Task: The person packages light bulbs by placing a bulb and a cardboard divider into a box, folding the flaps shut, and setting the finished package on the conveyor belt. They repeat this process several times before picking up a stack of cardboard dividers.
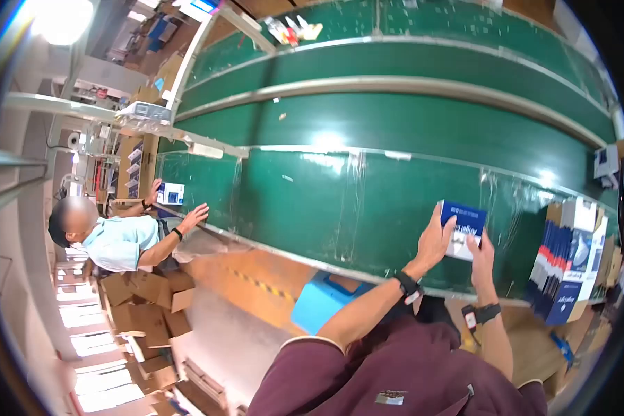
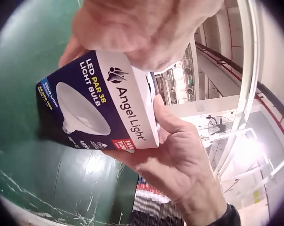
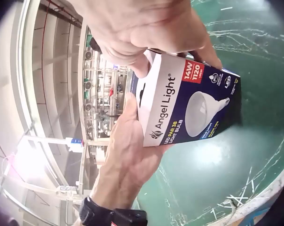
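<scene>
A blue and white light bulb box (image 1: pixel 462 225) is held above the green table between both hands. My left hand (image 1: pixel 431 244) grips its left side and my right hand (image 1: pixel 483 260) its right side. In the left wrist view, the box (image 2: pixel 102 101) shows a bulb picture, with the left hand (image 2: pixel 142 33) at the top and the right hand (image 2: pixel 175 162) around the lower end. From the right wrist view, the same box (image 3: pixel 189 101) has the right hand (image 3: pixel 146 28) over its top and the left hand (image 3: pixel 132 157) below.
A row of upright boxes (image 1: pixel 568 260) stands on the right of the green table (image 1: pixel 305 201). Another person (image 1: pixel 128 239) at the left reaches to a small box (image 1: pixel 170 193). A blue bin (image 1: pixel 326 303) stands below the table edge; open cartons (image 1: pixel 142 308) lie at lower left.
</scene>
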`<move>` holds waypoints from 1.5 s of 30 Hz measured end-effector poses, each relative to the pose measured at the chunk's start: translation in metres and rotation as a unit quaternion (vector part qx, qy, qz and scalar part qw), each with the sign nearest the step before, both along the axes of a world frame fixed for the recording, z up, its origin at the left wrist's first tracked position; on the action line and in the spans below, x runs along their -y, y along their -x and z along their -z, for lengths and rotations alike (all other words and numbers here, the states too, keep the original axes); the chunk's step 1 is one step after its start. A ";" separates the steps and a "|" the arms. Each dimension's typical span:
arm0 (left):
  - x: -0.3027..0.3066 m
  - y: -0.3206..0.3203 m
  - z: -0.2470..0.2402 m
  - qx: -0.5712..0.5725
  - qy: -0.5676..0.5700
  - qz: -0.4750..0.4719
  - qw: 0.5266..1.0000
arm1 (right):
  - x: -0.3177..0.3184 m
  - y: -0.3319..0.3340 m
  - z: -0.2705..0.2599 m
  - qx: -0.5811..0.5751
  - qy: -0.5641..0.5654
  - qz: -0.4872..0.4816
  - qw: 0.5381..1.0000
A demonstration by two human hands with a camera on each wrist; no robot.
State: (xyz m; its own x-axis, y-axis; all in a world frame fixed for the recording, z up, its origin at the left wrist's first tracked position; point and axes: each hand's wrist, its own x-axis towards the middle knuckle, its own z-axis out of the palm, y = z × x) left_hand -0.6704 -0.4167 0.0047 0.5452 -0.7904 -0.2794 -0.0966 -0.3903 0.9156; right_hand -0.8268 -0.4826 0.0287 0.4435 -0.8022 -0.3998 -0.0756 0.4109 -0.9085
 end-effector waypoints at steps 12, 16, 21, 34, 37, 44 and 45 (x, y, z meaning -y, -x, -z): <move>-0.103 -0.171 -0.026 0.500 -0.142 -0.125 0.845 | -0.096 -0.153 0.024 0.096 -0.253 -0.208 0.940; -0.142 -0.234 -0.015 0.537 -0.184 -0.141 0.811 | -0.090 -0.122 0.000 0.005 -0.108 -0.306 0.946; -0.250 -0.396 0.020 0.700 -0.340 -0.131 0.615 | -0.022 -0.050 -0.044 -0.041 -0.043 -0.185 0.981; -0.152 -0.252 -0.032 0.705 -0.130 -0.041 0.696 | 0.359 0.254 -0.101 -0.343 0.447 0.156 0.811; -0.143 -0.135 -0.025 0.539 -0.093 0.073 0.834 | 0.455 0.311 -0.091 -0.530 0.548 0.202 0.615; -0.105 0.006 -0.013 0.320 -0.154 0.153 0.922 | 0.556 0.371 -0.124 -0.566 0.538 -0.055 0.621; -0.085 0.016 -0.009 0.263 -0.141 0.159 0.941 | 0.552 0.354 -0.130 -0.540 0.560 -0.084 0.623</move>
State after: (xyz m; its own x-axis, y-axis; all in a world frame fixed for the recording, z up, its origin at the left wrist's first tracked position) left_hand -0.6865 -0.3315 0.0141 0.4151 -0.8719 -0.2596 -0.6599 -0.4850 0.5739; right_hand -1.1808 -1.0346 0.1590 0.5156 -0.8250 0.2314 -0.8479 -0.5301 -0.0005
